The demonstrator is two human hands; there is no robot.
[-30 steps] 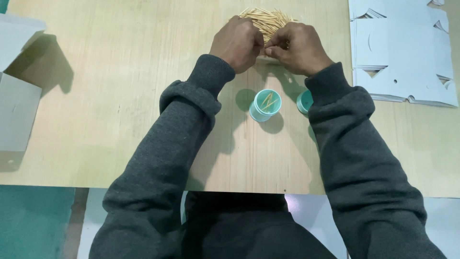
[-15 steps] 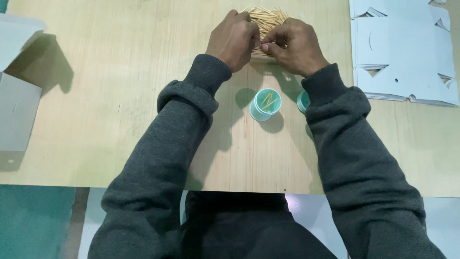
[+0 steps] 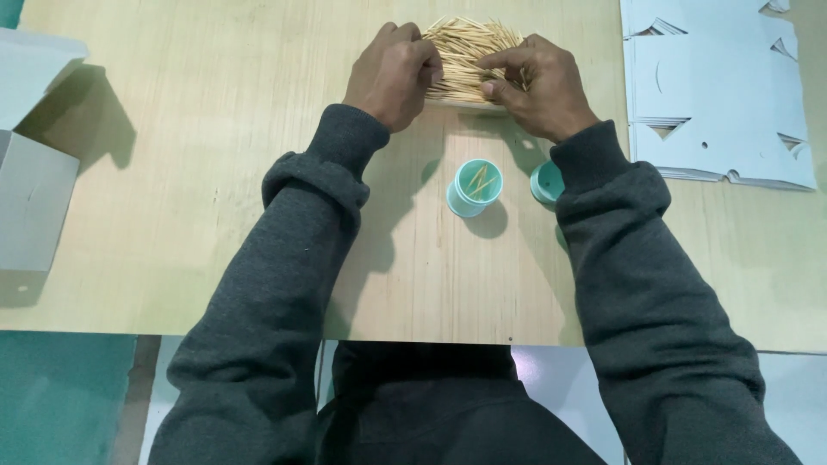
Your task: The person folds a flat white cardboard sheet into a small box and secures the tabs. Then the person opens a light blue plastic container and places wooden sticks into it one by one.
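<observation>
The toothpick pile [image 3: 465,53] lies at the far edge of a pale wooden table [image 3: 172,189], a loose heap of thin light sticks fanning outward, and both hands are on it. The table is the largest thing in view, its grain running across the frame; beyond its near edge show a strip of teal floor on the left and a whitish surface lower down.

To the right of the hands, well apart from them, a stack of flat white die-cut card sheets [image 3: 715,95] lies on the table, with triangular and round cut-outs along its edges. Far to the left of the hands a grey-white cardboard box [image 3: 30,207] stands with one flap raised, casting a shadow toward the middle.

The left hand [image 3: 392,73] rests curled at the left side of the pile, knuckles up, fingers bent into the sticks; whether they grip any cannot be told. The right hand [image 3: 538,86] sits at the pile's right side, its thumb and forefinger pinched together on a few toothpicks at the heap's near edge. Both arms wear dark grey sleeves.

Nearer the body than the hands, a small teal cup [image 3: 475,186] stands upright and open with a few toothpicks leaning inside. Just right of it, partly hidden by the right sleeve, is a teal lid [image 3: 546,182].
</observation>
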